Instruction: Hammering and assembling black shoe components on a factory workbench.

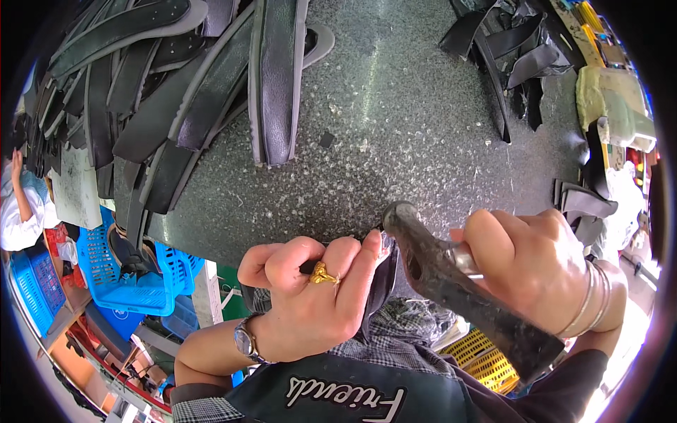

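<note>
My right hand (pixel 525 264) is closed round the handle of a worn dark metal hammer (pixel 486 310). The hammer's rounded end rests or hovers just beside my left fingertips; I cannot tell whether it touches the table. With fingers bent, my left hand (pixel 310 292) pinches a black leather strip (pixel 381 285) at the near edge of the worktop. Most of that strip is hidden behind the fingers or hangs below the edge.
Many black leather strips (pixel 275 84) are heaped at the far left of the speckled worktop (pixel 423 141). Black scraps (pixel 525 56) lie at the far right. Blue plastic baskets (pixel 134 282) stand at the left, a yellow basket (pixel 483 356) below. Another person's arm (pixel 21 187) shows at the left rim.
</note>
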